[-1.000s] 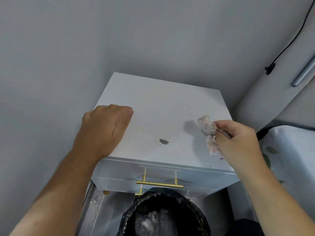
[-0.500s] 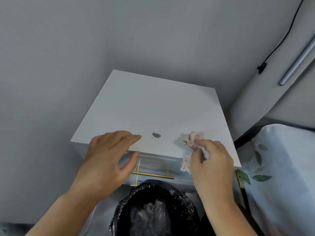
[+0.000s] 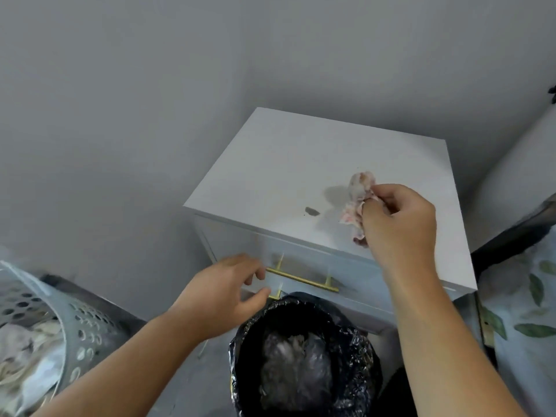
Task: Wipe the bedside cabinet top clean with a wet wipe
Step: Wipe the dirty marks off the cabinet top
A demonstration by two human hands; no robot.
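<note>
Pinching a crumpled wet wipe [image 3: 358, 203] between thumb and fingertips, the right hand [image 3: 397, 224] hovers over the right front part of the bedside cabinet top [image 3: 301, 164]. That grip is narrow and closed on the wipe, which is white with pinkish stains; its upper wad stands above the knuckles and a loose tail hangs down toward the front edge. Whether the wipe touches the surface cannot be told, though it casts a soft shadow just to its left. A small dark smear [image 3: 312, 211] sits on the white top, near the wipe and a little to its left, close to the front edge.

The left hand [image 3: 225, 296] is off the top, lower and in front of the cabinet's left front corner, blurred, with fingers loosely spread and holding nothing; its grip is wide. It lies just beside the left end of a gold drawer handle [image 3: 301, 279] on the cabinet's pale drawer front.

Below both forearms stands a bin lined with a black plastic bag [image 3: 301, 353], with greyish crumpled waste inside. At the far left is a grey perforated basket [image 3: 75, 320] holding light cloth. At the right edge is bedding [image 3: 526, 311] printed with green leaves. A grey wall [image 3: 150, 115] rises behind the cabinet.
</note>
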